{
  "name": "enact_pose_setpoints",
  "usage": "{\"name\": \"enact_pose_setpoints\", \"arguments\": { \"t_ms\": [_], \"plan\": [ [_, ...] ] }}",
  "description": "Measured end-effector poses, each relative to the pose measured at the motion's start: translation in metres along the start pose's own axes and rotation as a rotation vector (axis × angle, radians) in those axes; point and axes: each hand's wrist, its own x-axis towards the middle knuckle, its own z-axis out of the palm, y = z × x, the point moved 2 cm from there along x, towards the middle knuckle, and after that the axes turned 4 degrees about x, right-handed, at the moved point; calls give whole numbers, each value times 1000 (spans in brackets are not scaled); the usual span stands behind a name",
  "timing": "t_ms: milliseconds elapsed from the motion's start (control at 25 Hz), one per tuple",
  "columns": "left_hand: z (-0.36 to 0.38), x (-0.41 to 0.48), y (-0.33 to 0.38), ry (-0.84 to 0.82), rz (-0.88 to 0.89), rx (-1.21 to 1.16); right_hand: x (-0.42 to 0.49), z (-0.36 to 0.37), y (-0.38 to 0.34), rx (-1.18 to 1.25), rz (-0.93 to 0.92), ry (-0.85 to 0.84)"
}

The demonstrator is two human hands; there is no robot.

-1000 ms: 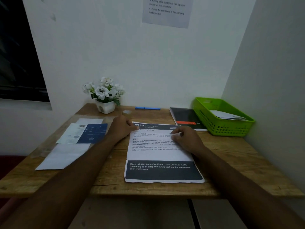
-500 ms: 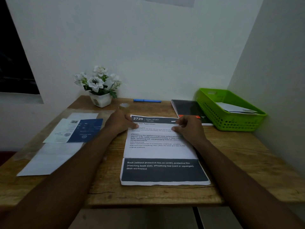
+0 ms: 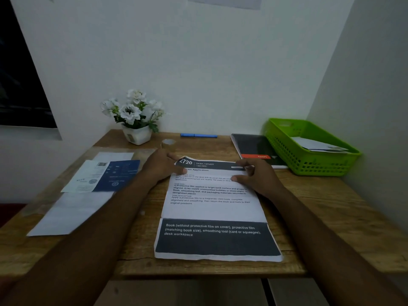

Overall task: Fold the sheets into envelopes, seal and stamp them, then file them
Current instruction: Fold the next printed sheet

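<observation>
Left hand (image 3: 163, 166) and right hand (image 3: 259, 178) now pinch the printed sheet's (image 3: 212, 208) far corners, its edge newly raised.

— What are the hands doing?
— The left hand (image 3: 161, 166) and the right hand (image 3: 256, 177) each pinch a far corner of the printed sheet (image 3: 212, 202). Its far edge curls up off the tabletop (image 3: 320, 206).
— And around it?
— Loose papers (image 3: 72, 213) lie to the left. A notebook (image 3: 251, 144) and a green basket (image 3: 309, 162) sit to the right. A blue pen (image 3: 198, 135) and a flower pot (image 3: 136, 135) are near the wall.
</observation>
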Motion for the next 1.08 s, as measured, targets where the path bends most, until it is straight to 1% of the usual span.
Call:
{"name": "enact_pose_setpoints", "arguments": {
  "t_ms": [80, 200, 280, 360, 480, 600, 680, 840, 1080],
  "plan": [
    [0, 1, -2, -20, 50, 6, -1, -2, 2, -23, 15, 10],
    [-4, -1, -2, -97, 148, 16, -1, -4, 3, -11, 13, 35],
    [-7, -1, -3, -139, 171, 5, -2, -5, 3, -25, 17, 71],
    [-9, -2, -4, -165, 177, 1, -1, -6, 5, -15, 29, 72],
    [-12, -4, -2, -187, 233, -10, 1, -4, 6, 49, 31, 23],
    [-12, -8, 0, -182, 280, -23, 4, -4, 8, -51, 4, -12],
    [-13, -9, 0, -186, 305, -14, 4, -5, 9, -61, -44, -36],
    [-15, -9, -1, -205, 295, 29, 3, -6, 8, -36, -100, -97],
    [-19, -16, 3, -255, 289, -6, 5, -8, 11, 15, -99, -141]
  ]
}}
